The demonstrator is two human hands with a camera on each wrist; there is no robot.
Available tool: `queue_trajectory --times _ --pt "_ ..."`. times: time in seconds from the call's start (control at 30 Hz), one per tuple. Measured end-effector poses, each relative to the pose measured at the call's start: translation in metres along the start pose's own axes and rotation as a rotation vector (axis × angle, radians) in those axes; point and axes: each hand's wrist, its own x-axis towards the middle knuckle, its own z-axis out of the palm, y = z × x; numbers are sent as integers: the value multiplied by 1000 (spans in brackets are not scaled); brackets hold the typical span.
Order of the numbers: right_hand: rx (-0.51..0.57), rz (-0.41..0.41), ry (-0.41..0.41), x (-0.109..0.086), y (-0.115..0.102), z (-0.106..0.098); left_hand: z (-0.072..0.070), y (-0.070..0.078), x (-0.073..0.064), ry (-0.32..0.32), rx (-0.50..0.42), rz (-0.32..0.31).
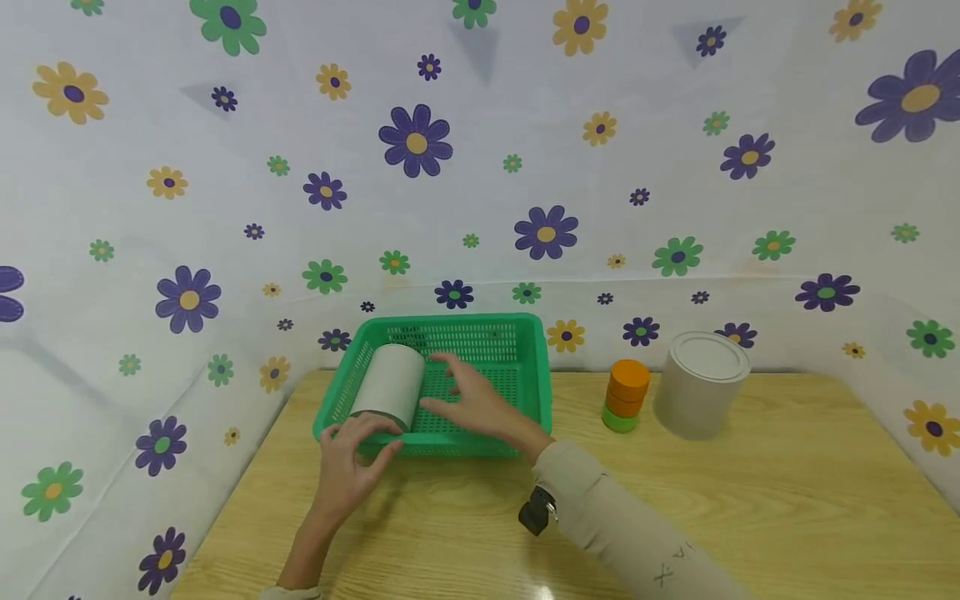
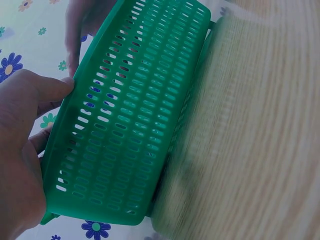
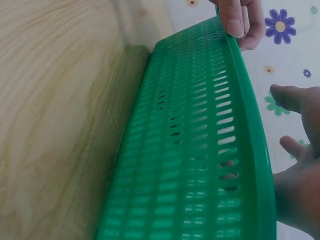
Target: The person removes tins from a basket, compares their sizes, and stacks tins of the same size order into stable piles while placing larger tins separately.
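Note:
Inside the green basket [image 1: 471, 443], a white cylinder [image 1: 392, 382] lies on its side along the left wall. My left hand [image 1: 348, 467] is at the basket's near-left rim, its bent fingers over the cylinder's near end. Its thumb is close to the rim, which the left wrist view also shows. Over the middle of the basket, my right hand [image 1: 480, 404] reaches in from the right. Its fingers and thumb are spread apart with nothing between them, to the right of the cylinder. Part of the cylinder's near end is hidden by the left fingers.
On the wooden table [image 1: 750, 492], right of the basket, stands a stack of orange and green round pieces [image 1: 627, 390]. An upright white canister with a lid [image 1: 701, 387] is beside it. Flower-printed cloth [image 1: 487, 192] hangs behind and along the sides.

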Motion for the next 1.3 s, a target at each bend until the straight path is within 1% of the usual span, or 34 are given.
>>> queue_trajectory --times 0.23,0.33,0.47,0.53,0.73,0.9,1.1,1.3 --pt "19 58 11 31 -7 13 -5 -2 0 -5 9 -5" --pt "30 86 3 43 -9 20 -9 -3 -1 -8 14 -13" --pt "68 129 -10 56 -10 31 -12 -5 -3 -15 16 -24" --pt "91 165 -9 60 -10 35 -13 -6 -3 -13 18 -17" --pt "175 314 -7 71 -9 43 -9 -5 -2 9 7 5" --pt "240 404 14 79 -7 47 -5 -3 0 11 -4 5" --pt "266 465 20 87 -2 53 -3 -2 1 13 -12 13" --pt "299 481 9 89 1 60 -1 -2 1 2 -9 11"
